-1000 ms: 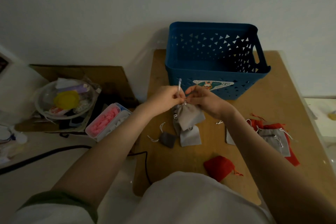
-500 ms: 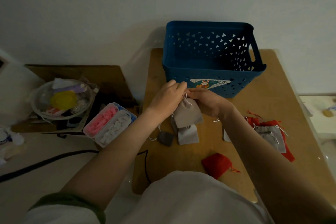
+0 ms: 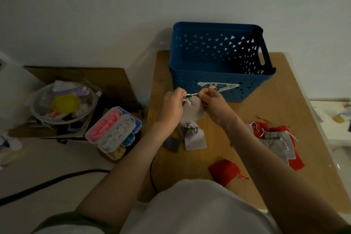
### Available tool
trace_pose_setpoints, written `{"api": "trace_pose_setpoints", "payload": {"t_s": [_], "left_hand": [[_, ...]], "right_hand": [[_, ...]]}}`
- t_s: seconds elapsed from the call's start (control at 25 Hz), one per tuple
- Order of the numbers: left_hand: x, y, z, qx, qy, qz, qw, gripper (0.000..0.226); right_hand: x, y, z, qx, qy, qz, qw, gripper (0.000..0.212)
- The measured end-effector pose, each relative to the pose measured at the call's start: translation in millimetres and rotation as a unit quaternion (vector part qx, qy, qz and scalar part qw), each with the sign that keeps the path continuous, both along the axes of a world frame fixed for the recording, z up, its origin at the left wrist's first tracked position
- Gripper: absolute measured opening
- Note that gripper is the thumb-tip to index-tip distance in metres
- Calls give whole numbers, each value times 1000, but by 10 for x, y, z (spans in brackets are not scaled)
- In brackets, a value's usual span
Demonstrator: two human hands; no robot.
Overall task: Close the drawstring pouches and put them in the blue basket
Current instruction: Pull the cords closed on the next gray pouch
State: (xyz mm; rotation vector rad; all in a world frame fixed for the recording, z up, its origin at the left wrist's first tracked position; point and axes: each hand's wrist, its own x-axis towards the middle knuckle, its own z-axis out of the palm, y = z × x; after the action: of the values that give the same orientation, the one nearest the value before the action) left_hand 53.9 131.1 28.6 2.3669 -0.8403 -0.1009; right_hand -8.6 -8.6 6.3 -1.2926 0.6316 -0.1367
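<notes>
Head view: the blue basket (image 3: 191,86) stands at the far side of the wooden tabletop (image 3: 284,93), against the wall. Just in front of the basket's near wall, the two hands are close together and raised off the tabletop. The left hand (image 3: 171,107) and the right hand (image 3: 213,104) each have curled fingers that pinch the white drawstring (image 3: 192,95), which is stretched between them. The held grey pouch (image 3: 192,111) hangs from that cord, its mouth bunched.

Nearer the person than the basket, under the hands, a second grey pouch (image 3: 195,139) lies flat, with a small dark grey pouch (image 3: 171,144) just beside it. Nearer still lies a red pouch (image 3: 225,170). In front of the basket's right corner is a pile of grey and red pouches (image 3: 275,138).

Left of the basket, off the tabletop, are a clear compartment box (image 3: 112,132) of pink, white, blue and yellow pieces, a clear bowl (image 3: 39,100) with a yellow lid inside, and a black cable (image 3: 47,181)
</notes>
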Motion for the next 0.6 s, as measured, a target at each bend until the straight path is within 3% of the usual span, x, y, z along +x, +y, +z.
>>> {"api": "trace_pose_setpoints", "payload": {"t_s": [0.16,0.36,0.48,0.6], "left_hand": [[-44,86,3,42,71,47,996,17],[-111,97,-25,121,108,19,987,22],[-120,86,-14,97,164,-14,982,28],[-113,37,70,52,232,-16,971,33]], "right_hand": [[-138,-116,-86,-50,-17,-35,998,22],[-88,-60,-24,-37,72,-55,995,21],[-70,-6,114,-43,34,12,998,20],[-152,68,219,-136,27,178,974,19]]}}
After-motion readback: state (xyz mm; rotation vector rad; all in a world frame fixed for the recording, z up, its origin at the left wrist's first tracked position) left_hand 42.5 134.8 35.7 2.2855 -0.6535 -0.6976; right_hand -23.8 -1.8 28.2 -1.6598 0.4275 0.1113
